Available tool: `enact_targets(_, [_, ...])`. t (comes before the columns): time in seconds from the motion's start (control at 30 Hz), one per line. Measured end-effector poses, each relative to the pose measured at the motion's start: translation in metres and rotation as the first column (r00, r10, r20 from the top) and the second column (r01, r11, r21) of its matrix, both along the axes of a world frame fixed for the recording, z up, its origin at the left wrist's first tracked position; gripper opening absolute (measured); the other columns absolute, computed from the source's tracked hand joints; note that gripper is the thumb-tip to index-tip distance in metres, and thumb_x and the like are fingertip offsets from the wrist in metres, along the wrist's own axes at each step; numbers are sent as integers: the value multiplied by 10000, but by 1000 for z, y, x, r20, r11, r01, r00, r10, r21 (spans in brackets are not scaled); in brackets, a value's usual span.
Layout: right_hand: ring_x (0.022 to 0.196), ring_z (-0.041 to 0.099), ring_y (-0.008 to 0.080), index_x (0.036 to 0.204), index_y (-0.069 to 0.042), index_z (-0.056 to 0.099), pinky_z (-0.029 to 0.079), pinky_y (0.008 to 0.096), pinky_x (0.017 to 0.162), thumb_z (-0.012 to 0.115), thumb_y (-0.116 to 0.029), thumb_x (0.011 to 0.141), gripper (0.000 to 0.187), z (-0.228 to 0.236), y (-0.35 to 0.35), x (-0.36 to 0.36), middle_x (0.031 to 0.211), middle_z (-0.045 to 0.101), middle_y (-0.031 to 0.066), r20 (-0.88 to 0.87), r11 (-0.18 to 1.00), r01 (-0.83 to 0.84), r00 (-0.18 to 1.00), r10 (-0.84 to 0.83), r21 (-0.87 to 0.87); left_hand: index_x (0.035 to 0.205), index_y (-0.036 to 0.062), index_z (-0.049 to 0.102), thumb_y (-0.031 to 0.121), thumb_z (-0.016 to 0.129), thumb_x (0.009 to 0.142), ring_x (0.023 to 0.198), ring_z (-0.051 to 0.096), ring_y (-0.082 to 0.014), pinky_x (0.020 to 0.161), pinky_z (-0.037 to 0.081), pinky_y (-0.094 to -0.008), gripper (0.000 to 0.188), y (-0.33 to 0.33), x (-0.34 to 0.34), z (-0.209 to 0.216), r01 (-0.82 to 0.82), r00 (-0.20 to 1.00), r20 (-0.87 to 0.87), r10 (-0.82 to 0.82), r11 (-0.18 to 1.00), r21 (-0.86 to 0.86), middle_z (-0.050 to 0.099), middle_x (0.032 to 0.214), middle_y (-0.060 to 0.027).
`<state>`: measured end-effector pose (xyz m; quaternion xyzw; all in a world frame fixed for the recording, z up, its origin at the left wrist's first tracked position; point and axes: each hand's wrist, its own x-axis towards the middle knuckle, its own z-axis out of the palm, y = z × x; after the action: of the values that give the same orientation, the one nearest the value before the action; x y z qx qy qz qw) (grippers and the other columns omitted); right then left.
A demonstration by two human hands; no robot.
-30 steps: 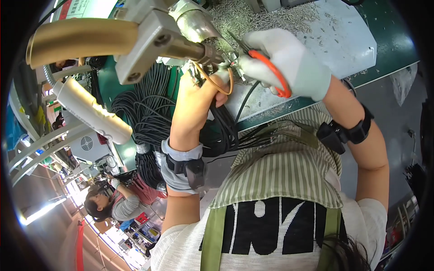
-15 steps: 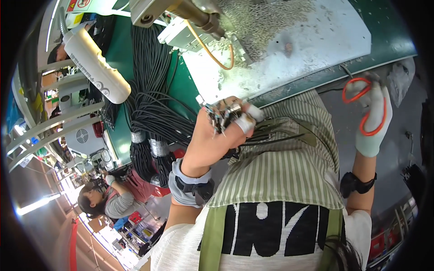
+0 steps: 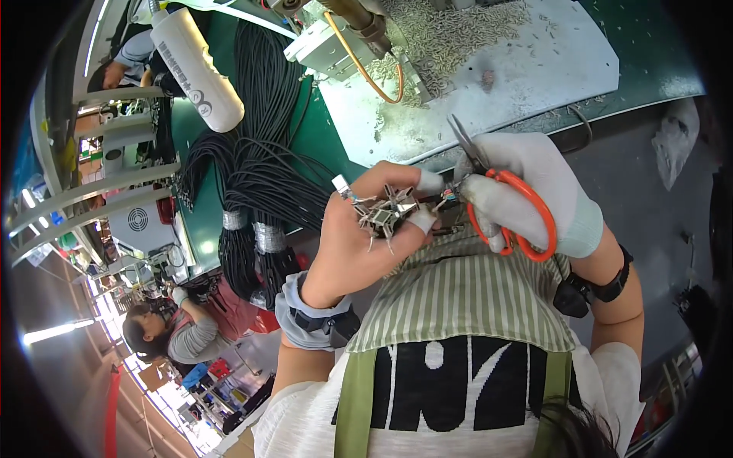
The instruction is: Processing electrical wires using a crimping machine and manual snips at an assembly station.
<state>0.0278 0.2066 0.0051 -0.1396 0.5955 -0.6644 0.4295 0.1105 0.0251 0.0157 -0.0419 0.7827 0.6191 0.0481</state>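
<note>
Left hand [image 3: 355, 237] bare, raised in front of the chest, grip clenched around a cluster of small metal connector terminals [image 3: 385, 214] on the ends of thin black wires, thumb and taped fingertips [image 3: 422, 220] pinching the bunch from the right. Right hand [image 3: 534, 191] in a white knit glove, grip closed through the loops of orange-handled scissors [image 3: 500, 206], blades pointing up and left, crossing just beside the terminals; whether the blades touch the wires cannot be told. Both hands close together, above a green-and-white striped apron [image 3: 466, 298] and below the near edge of the surface [image 3: 534, 69]. On the white sheet covering that surface, a scatter of small metal offcuts [image 3: 443, 34] heaped toward the far side. At the top, a metal machine nozzle [image 3: 359, 19] with an orange hose [image 3: 378, 72] curling down from it. To the left, thick bundles of black cables [image 3: 259, 175] draped over the green edge, bound low down with silver tape. Further left, a white cylindrical lamp [image 3: 198, 65] slanting across a rack of pale tubes. Dark wristbands on both forearms. Lower left, well apart, another person [image 3: 175, 336] seated at a separate station
</note>
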Motion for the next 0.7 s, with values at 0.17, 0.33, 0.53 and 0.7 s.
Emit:
enact_targets(0.17, [451,552,192,795,-26,585,435,267,441,619,-181,821,161,-5,-9,8,545,543,90,-563,980,187,818,-117,67,963,-19,565,-58,603,792,733,565,-60,661,468,-224,180,-9,-6,-2,-81,994,84,70,986,145,635,851,-37])
enact_targets(0.33, [524,559,228,910,-37,630,432,310,487,659,-79,753,164,-10,-12,16,613,530,115,-988,915,403,135,-71,-11,937,-19,563,-60,611,780,721,550,-36,644,446,-191,169,-7,-7,-5,-248,968,101,231,945,212,624,839,-14])
enact_targets(0.53, [480,526,249,877,-46,632,419,318,466,660,-88,759,128,-16,-12,28,576,518,81,-937,924,352,348,16,146,894,-5,554,-52,628,760,652,493,-2,570,384,-167,160,10,-14,4,-269,963,38,266,953,142,584,759,27])
enact_targets(0.7, [446,520,235,854,-38,626,406,309,446,656,-89,764,108,-18,-9,25,552,510,71,-755,976,213,646,-112,38,872,-2,548,-44,637,758,623,474,10,546,372,-162,151,13,-20,-2,-304,951,-48,306,952,44,557,697,45])
